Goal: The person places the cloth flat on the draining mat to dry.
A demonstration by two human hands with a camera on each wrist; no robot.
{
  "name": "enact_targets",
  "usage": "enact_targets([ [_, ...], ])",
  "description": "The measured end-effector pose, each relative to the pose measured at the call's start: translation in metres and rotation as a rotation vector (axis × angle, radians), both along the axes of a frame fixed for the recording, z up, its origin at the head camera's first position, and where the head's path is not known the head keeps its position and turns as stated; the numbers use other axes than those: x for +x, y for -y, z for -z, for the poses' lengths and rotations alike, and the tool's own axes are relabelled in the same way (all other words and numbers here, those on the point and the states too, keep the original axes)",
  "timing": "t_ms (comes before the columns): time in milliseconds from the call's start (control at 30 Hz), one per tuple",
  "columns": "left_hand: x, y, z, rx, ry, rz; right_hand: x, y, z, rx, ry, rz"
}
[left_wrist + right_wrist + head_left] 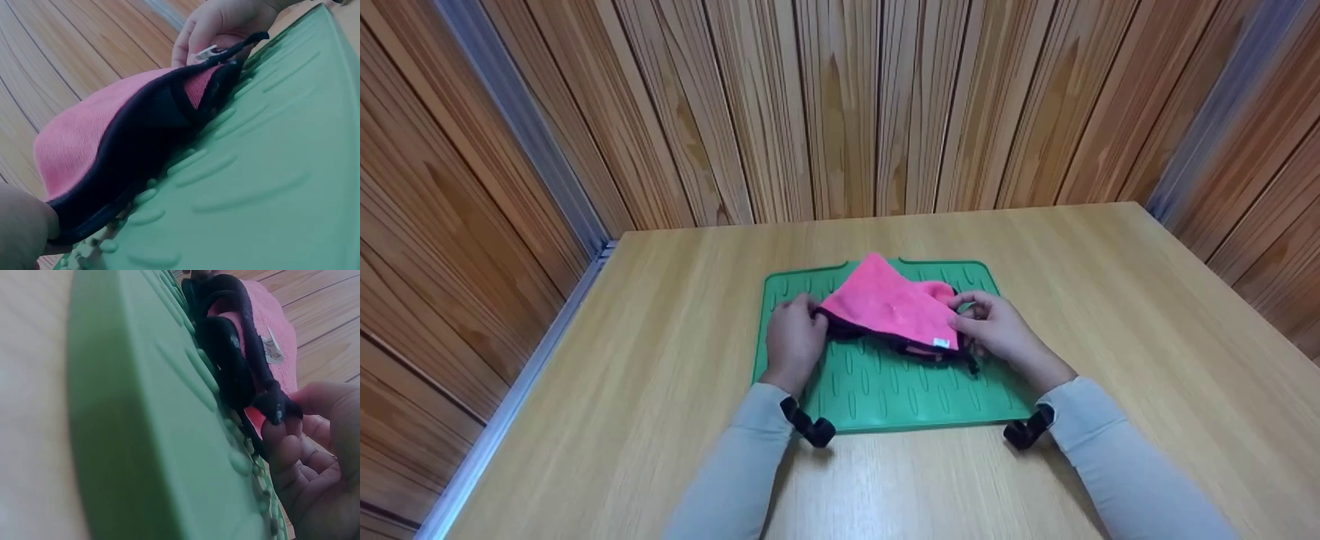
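Note:
A soft pink cloth with black trim and a small white label stands tented between my two hands. My left hand pinches its black edge at the left corner. On the other side my right hand grips the right corner, where the right wrist view shows thumb and fingers around a black trim end. Seen from the left wrist, the black edging gapes like a pouch's mouth, with a dark inside. The cloth's peak points away from me, and its lower edge sits close over a green mat.
Beneath the cloth lies the green mat, with raised oval ridges and a rim, on a light wooden table. Wood-plank walls rise at the back and both sides. A dark band circles each pale sleeve's cuff.

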State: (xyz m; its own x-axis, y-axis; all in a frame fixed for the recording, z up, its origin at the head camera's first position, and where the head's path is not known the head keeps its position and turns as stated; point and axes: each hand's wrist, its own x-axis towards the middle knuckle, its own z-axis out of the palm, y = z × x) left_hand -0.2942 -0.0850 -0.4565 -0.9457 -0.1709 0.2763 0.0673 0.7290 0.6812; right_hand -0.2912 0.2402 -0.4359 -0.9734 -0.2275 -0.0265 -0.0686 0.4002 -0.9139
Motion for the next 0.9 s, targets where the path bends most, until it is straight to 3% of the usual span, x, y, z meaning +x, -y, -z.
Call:
enact_targets([
  [133,0.012,0.006,-0.011,0.008,0.010,0.002,0.000,-0.004,-0.001,-0.007,0.007,-0.002],
  [300,0.018,0.015,-0.012,-0.004,-0.006,0.019,0.000,-0.009,-0.002,-0.017,0.026,-0.010],
  [467,0.021,0.025,-0.010,-0.021,-0.066,0.039,-0.001,-0.011,-0.003,-0.025,0.040,-0.016],
  [700,0.025,0.033,-0.009,-0.124,-0.265,0.070,-0.002,-0.014,-0.007,-0.026,0.045,-0.019],
  [900,0.026,0.039,-0.004,-0.205,-0.400,0.042,-0.003,-0.015,-0.007,-0.031,0.026,-0.027],
])
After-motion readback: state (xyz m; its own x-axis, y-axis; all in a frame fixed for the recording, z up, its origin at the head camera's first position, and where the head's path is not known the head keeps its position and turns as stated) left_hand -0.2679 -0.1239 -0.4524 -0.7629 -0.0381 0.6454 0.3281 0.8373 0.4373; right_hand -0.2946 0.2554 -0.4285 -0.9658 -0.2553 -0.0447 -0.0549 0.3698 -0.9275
